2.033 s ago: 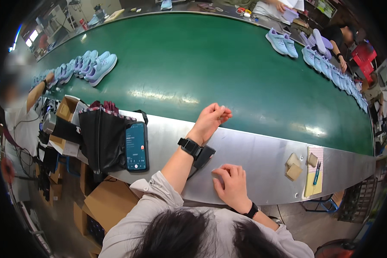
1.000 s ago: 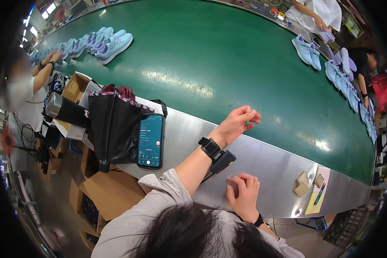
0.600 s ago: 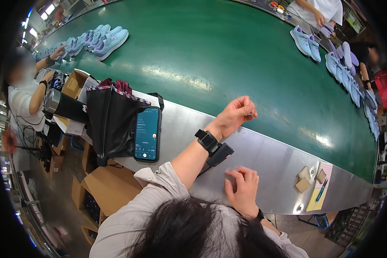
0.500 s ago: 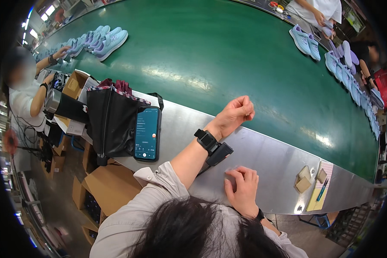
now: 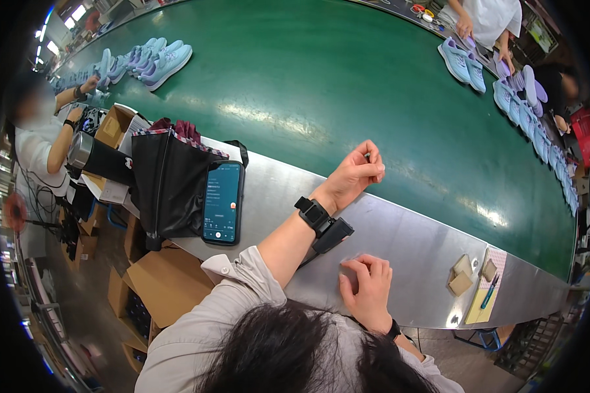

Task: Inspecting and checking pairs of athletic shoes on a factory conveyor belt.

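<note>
My left hand (image 5: 353, 173) reaches over the near edge of the green belt (image 5: 321, 85). Its fingers are curled in toward the thumb, a small gap shows between them, and nothing is seen in it. A black watch-like device (image 5: 313, 213) is strapped on that wrist, with a black block (image 5: 333, 236) beside it. My right hand (image 5: 368, 288) rests on the metal ledge (image 5: 400, 249), fingers bent and thumb apart, holding nothing visible. To the left of my left forearm, a phone (image 5: 222, 203) with a lit screen lies against a black bag (image 5: 170, 190).
Light blue shoes (image 5: 167, 67) stand at the belt's far left; more shoes (image 5: 462, 64) line its right side. Sponge-like blocks (image 5: 461, 276), a notepad (image 5: 480, 306) and a pen (image 5: 490, 292) lie on the ledge. A black tumbler (image 5: 101, 157) is left of the bag. Co-workers sit at both sides.
My left fingers have loosened slightly from a tighter curl, and my right thumb has shifted. At the left, a co-worker's hand has tipped a shoe up; the co-worker at the far right has reached down.
</note>
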Demonstrator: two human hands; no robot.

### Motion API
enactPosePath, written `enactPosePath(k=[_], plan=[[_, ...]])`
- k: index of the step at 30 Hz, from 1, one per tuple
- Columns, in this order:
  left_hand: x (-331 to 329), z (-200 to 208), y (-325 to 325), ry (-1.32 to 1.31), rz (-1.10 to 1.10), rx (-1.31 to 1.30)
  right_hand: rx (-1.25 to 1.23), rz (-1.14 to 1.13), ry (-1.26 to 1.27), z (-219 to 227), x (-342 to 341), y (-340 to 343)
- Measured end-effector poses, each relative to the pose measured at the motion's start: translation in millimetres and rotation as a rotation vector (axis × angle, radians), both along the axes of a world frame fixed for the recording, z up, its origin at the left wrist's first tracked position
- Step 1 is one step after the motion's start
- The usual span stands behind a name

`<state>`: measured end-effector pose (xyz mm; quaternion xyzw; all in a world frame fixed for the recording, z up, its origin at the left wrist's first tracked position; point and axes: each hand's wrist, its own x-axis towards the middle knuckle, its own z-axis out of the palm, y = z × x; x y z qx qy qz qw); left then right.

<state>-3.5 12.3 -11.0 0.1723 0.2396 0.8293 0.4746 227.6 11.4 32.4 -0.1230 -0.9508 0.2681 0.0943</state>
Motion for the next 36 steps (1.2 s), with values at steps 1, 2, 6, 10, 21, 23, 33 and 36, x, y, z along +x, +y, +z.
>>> enactPosePath(k=[1, 2, 6, 10, 21, 23, 33, 36], plan=[[0.0, 0.0, -0.6, -0.004, -0.001, -0.013, -0.002, 0.000, -0.001, -0.4, -0.3, -0.7], [-0.1, -0.3, -1.2, -0.008, -0.001, -0.025, -0.004, 0.000, 0.000, -0.7, -0.8, -0.9], [-1.1, -2.2, 1.4, -0.019, -0.023, -0.007, 0.000, -0.011, 0.007, -0.8, -0.9, -1.9], [-1.8, -4.3, -0.7, -0.018, -0.051, 0.021, 0.006, -0.011, 0.003, -2.2, -0.6, -3.7], [1.7, -2.1, 1.9, 0.015, -0.122, -0.057, 0.019, -0.020, 0.014, 0.1, -2.0, -2.2], [0.9, -3.8, 2.1, 0.068, -0.078, -0.082, 0.018, -0.019, 0.020, -0.3, -2.2, -2.0], [2.5, -1.8, 0.4, 0.125, -0.046, -0.094, 0.014, -0.018, 0.026, 0.3, -2.0, -5.2], [2.5, 0.3, 0.7, 0.109, -0.038, -0.097, 0.018, -0.008, 0.022, 0.5, -1.6, -3.5]])
